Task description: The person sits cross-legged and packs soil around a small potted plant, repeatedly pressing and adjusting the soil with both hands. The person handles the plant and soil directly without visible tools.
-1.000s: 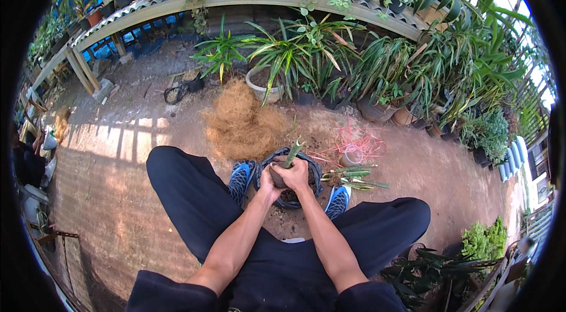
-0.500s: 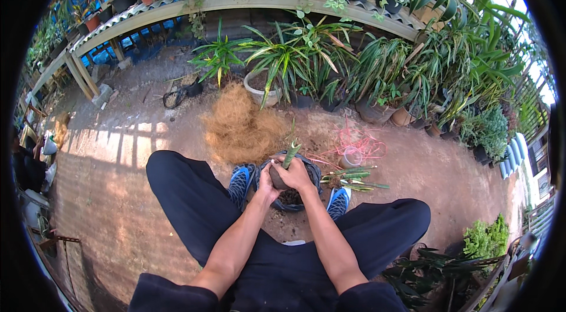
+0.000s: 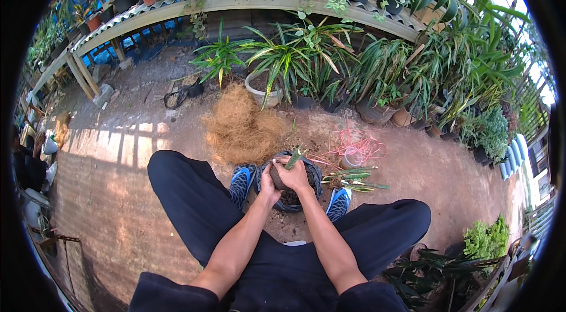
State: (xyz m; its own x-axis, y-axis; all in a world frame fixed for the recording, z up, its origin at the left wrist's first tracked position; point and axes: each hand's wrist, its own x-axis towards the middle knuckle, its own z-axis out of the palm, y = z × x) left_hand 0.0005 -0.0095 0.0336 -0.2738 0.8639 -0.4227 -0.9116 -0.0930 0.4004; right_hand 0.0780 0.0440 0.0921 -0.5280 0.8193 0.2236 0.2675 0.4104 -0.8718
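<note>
From where I watch, little has shifted over the last second: both hands stay locked together over the black pot (image 3: 289,185) that sits between the blue shoes (image 3: 242,182). My left hand (image 3: 268,181) has slid a touch lower around the near side of the dark root ball (image 3: 282,177), while my right hand (image 3: 296,175) keeps its fingers curled over the top of it. Both are closed around that clump, not spread. The green cutting (image 3: 294,157) pokes up just beyond the right hand's knuckles, tilted away from me. I judge this as pressing and shaping still under way, not a new step. Just beyond the hands lies the heap of brown coconut fibre (image 3: 242,129); to the right of them, loose green cuttings (image 3: 354,175) and tangled pink string (image 3: 354,147)
</note>
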